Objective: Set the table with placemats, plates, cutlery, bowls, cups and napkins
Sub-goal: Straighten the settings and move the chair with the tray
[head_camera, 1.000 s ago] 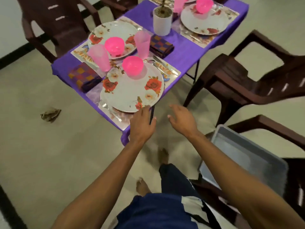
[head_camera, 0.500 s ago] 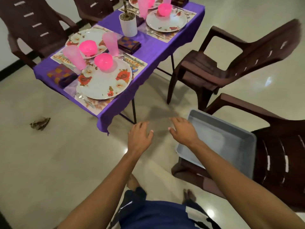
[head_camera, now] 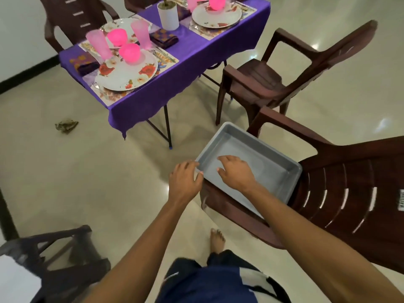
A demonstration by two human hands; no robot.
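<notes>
Both hands are hovering at the grey tray (head_camera: 282, 171) sitting on a brown chair (head_camera: 341, 193): left hand (head_camera: 184, 179) by its corner, right hand (head_camera: 235, 172) over it, fingers loose, holding nothing.

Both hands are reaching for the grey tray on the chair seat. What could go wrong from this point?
The grey tray overhangs the front of the brown chair seat; a one-sided pull by the left hand at its corner, with the right hand only hovering over it, may tip it off. The nearest plate and its placemat sit at the table's edge, so brushing the purple tablecloth in passing could drag them down.
</notes>
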